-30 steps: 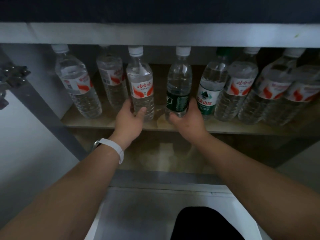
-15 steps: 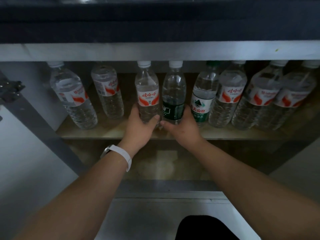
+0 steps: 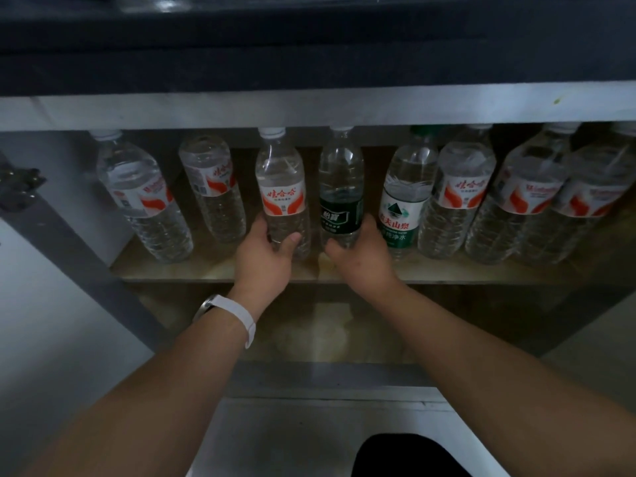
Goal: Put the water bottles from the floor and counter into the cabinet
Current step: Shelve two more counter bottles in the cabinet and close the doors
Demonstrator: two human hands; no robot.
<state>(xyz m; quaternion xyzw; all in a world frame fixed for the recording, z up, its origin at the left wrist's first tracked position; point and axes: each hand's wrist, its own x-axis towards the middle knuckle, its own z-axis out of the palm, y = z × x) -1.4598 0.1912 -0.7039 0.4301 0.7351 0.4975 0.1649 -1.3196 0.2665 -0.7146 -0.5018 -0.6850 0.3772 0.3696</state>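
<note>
Several clear water bottles stand in a row on the wooden cabinet shelf (image 3: 213, 271). My left hand (image 3: 266, 253) grips the base of a red-and-white-labelled bottle (image 3: 283, 191) near the middle. My right hand (image 3: 359, 251) grips the base of a dark-green-labelled bottle (image 3: 340, 194) just to its right. Both bottles are upright on the shelf and close together. A white-and-green-labelled bottle (image 3: 401, 204) stands right of my right hand. Two red-labelled bottles (image 3: 144, 197) stand to the left.
More red-labelled bottles (image 3: 457, 201) crowd the right end of the shelf. The cabinet's top rail (image 3: 309, 110) hangs just above the caps. A lower shelf (image 3: 330, 325) lies below. A door hinge (image 3: 17, 189) sticks out on the left wall.
The two held bottles have come closer together near the middle of the shelf. The view has tilted up a little, showing more of the dark counter front.
</note>
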